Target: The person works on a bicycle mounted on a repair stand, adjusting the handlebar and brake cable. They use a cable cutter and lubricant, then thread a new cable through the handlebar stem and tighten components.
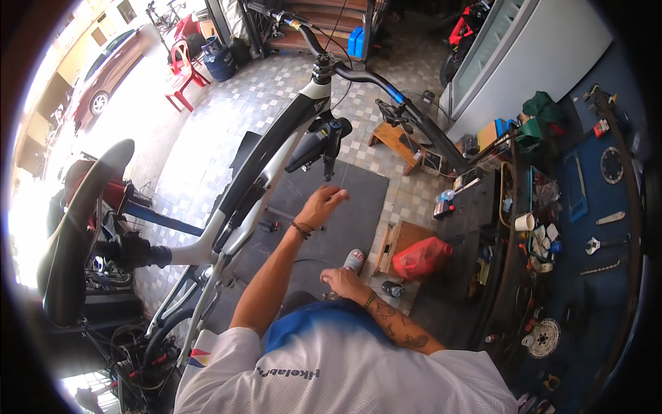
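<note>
A white and black mountain bike frame [265, 155] stands at my left, held by a clamp [121, 245] near its saddle [86, 228]. Its black handlebar [369, 76] reaches across the top, and a dark part [321, 145] hangs under the head tube. My left hand [323, 207], a dark bracelet at its wrist, hovers just below that part, apart from it, fingers seemingly curled. Nearer my body, my right hand [343, 283] is closed in front of my lap. What either hand holds, if anything, is hidden.
A dark mat [365, 186] covers the tiled floor. To the right, a red bag [422, 257] rests by a wooden stool [389, 241]. A wooden bench [394, 147] stands farther off. Tools, including an adjustable wrench [607, 243], line the blue board [586, 290]. A red chair [183, 76] stands far left.
</note>
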The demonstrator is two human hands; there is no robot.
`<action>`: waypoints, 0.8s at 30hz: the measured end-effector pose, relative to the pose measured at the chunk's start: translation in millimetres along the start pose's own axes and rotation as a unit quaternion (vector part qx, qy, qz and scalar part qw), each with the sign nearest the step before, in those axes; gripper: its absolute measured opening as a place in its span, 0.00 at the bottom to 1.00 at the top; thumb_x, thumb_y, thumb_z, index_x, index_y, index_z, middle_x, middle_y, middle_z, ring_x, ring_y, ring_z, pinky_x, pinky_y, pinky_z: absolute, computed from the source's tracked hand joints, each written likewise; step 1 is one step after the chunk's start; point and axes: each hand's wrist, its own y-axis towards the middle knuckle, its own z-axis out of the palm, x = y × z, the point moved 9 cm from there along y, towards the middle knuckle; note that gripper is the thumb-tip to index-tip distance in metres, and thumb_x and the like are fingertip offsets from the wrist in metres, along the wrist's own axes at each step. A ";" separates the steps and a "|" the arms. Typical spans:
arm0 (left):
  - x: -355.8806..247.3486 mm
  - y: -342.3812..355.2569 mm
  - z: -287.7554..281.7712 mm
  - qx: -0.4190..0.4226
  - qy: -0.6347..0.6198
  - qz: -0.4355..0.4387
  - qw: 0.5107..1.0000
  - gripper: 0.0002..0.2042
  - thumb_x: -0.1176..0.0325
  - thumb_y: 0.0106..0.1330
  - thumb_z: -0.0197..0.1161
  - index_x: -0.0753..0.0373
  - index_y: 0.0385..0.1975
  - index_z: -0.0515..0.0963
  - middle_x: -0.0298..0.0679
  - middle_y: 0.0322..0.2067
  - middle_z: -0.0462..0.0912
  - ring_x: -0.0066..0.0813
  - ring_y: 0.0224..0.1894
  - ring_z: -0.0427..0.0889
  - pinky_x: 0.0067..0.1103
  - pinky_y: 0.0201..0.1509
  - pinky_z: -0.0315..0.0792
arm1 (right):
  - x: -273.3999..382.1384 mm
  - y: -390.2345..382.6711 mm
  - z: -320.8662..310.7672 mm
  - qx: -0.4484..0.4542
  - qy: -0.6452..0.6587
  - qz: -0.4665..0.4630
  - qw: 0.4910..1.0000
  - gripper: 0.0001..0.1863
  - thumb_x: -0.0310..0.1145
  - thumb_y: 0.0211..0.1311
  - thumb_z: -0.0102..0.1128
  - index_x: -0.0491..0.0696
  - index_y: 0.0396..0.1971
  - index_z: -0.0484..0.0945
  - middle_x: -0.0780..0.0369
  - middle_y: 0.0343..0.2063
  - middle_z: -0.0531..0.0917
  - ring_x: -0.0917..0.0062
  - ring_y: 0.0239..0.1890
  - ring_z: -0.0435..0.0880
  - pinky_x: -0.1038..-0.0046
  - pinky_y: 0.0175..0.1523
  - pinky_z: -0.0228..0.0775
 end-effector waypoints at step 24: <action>318.1 -728.8 -118.1 -0.313 -0.496 -0.461 0.666 0.19 0.51 0.79 0.58 0.51 0.24 0.74 0.21 0.12 0.55 0.17 0.11 0.52 0.21 0.15 0.46 | 123.9 94.8 -217.6 -0.257 0.262 -0.030 0.930 0.15 0.40 0.79 0.58 0.42 0.47 0.82 0.69 0.27 0.81 0.88 0.26 0.75 0.83 0.32 0.70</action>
